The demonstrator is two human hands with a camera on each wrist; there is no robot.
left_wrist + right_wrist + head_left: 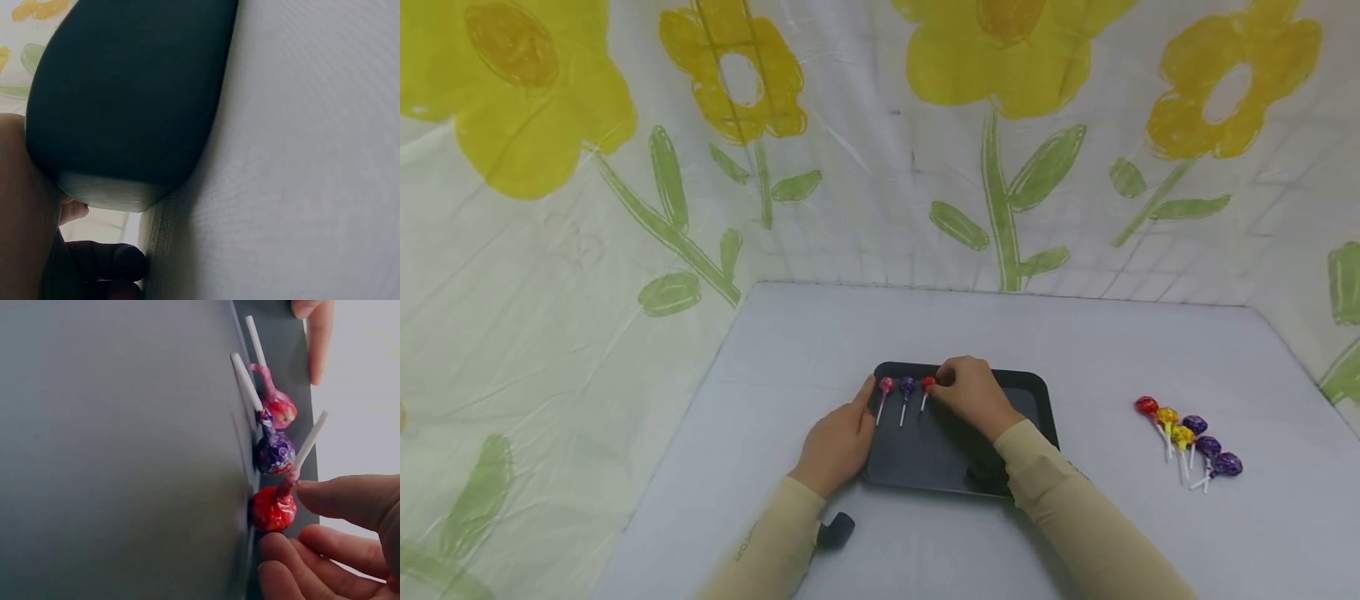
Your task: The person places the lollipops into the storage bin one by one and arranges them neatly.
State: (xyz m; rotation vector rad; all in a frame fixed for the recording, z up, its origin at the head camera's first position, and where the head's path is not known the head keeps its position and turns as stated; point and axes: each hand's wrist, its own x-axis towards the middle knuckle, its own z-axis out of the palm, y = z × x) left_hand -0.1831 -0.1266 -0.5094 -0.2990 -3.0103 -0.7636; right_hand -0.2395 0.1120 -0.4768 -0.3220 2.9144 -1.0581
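Observation:
Near the back of a dark rectangular tray (pixel 925 467), my right hand (pixel 973 396) pinches a red-wrapped lollipop (pixel 275 509). In the right wrist view its thumb presses by the twisted wrapper neck, and the fingertips sit beside the candy ball. Left of it in the tray lie a purple lollipop (pixel 907 385) and a pink one (pixel 886 385), their white sticks toward me. My left hand (pixel 838 446) grips the tray's left edge, forefinger stretched along the rim. The left wrist view shows mostly a big dark rounded surface beside the white tabletop, with the fingers partly hidden.
Right of the tray, several more lollipops lie loosely bunched on the white table (pixel 1075 333): a red one (pixel 1147 406), yellow ones (pixel 1167 417) and purple ones (pixel 1227 464). A flower-printed curtain (pixel 865 192) hangs behind the table's far edge and along its left side.

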